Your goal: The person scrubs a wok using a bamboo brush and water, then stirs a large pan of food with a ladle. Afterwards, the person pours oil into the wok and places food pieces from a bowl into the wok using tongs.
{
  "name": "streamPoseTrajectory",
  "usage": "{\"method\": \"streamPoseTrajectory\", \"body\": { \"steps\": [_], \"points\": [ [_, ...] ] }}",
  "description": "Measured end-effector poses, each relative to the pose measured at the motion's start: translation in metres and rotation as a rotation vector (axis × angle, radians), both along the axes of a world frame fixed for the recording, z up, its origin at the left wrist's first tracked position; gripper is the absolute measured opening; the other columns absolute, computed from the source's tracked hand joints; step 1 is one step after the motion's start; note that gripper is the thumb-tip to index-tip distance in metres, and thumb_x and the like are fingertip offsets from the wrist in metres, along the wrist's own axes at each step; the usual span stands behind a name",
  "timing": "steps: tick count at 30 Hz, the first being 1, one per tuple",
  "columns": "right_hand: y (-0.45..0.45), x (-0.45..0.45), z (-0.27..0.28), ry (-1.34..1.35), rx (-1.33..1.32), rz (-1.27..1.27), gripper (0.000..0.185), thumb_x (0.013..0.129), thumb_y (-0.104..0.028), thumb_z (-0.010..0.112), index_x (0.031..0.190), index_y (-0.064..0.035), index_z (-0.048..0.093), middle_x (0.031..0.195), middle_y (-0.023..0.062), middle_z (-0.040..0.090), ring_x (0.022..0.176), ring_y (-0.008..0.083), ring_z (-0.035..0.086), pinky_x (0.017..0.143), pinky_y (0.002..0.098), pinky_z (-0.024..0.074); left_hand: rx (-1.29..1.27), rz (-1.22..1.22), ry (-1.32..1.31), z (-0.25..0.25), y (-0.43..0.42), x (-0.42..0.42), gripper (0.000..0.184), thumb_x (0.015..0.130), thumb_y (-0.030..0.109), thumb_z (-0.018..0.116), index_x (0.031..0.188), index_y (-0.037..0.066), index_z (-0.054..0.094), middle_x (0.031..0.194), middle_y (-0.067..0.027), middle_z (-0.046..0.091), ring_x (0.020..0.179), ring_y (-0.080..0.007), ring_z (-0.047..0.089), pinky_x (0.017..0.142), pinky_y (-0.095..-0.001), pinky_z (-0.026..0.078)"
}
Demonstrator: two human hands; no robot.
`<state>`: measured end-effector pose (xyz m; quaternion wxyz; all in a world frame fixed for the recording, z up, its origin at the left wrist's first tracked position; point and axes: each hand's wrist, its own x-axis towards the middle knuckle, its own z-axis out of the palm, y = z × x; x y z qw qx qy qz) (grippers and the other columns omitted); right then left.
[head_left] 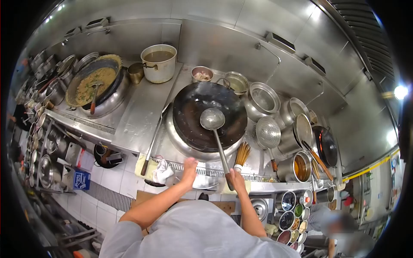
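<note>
My right hand is closed round the lower handle of a long steel ladle. The ladle's bowl lies over the inside of a large dark wok, which sits on a round steel burner ring. My left hand is in front of the wok at the counter's front edge, its fingers stretched out and nothing visible in them. A crumpled white cloth lies just left of it. Beside my right hand stands a bamboo wok brush. A long-handled tool leans along the wok's left side.
A perforated skimmer and several metal pots stand on the right. Further left are a white stockpot and a wide pan of brownish food. Ingredient tubs stand low on the right, close to another person.
</note>
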<state>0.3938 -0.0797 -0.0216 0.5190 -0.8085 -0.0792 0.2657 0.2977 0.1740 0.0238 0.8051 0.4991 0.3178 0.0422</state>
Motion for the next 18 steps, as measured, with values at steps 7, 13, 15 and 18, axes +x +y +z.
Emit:
{"method": "streamPoseTrajectory", "body": {
  "steps": [7, 13, 15, 18],
  "points": [
    [-0.006, 0.035, -0.031, -0.076, -0.717, -0.121, 0.099, 0.076, -0.037, 0.067, 0.152, -0.0047, 0.013, 0.129, 0.0312, 0.051, 0.115, 0.0412, 0.056, 0.092, 0.0454, 0.0480, -0.780, -0.524, -0.118, 0.058, -0.050, 0.033, 0.068, 0.095, 0.062, 0.039, 0.135, 0.008, 0.032, 0.121, -0.0210, 0.056, 0.114, -0.0388, 0.056, 0.096, -0.0580, 0.045],
    [-0.035, 0.056, 0.054, -0.463, 0.069, -0.363, 0.093, 0.072, -0.009, 0.065, 0.152, -0.0076, 0.017, 0.141, 0.0192, 0.041, 0.120, 0.0289, 0.049, 0.099, 0.0357, 0.0419, -0.751, -0.336, -0.353, 0.089, -0.006, 0.043, 0.052, 0.097, 0.056, 0.043, 0.110, 0.006, 0.053, 0.096, -0.0153, 0.065, 0.086, -0.0251, 0.065, 0.081, -0.0426, 0.053],
    [-0.020, 0.077, 0.097, -0.351, 0.137, -0.213, 0.081, 0.079, -0.013, 0.065, 0.149, -0.0079, 0.026, 0.134, 0.0185, 0.050, 0.116, 0.0296, 0.055, 0.099, 0.0354, 0.0429, -0.597, -0.267, -0.155, 0.076, 0.039, 0.050, 0.042, 0.097, 0.044, 0.051, 0.110, 0.004, 0.054, 0.094, -0.0140, 0.066, 0.072, -0.0182, 0.064, 0.061, -0.0313, 0.054],
    [0.030, 0.140, 0.108, -0.640, -0.045, 0.051, 0.066, 0.085, -0.037, 0.067, 0.142, -0.0135, 0.044, 0.126, 0.0189, 0.060, 0.113, 0.0333, 0.061, 0.095, 0.0399, 0.0459, -0.415, -0.194, -0.056, 0.097, 0.070, 0.035, 0.040, 0.098, 0.016, 0.054, 0.133, 0.005, 0.038, 0.094, -0.0113, 0.063, 0.061, -0.0123, 0.056, 0.041, -0.0209, 0.045]
  ]
}}
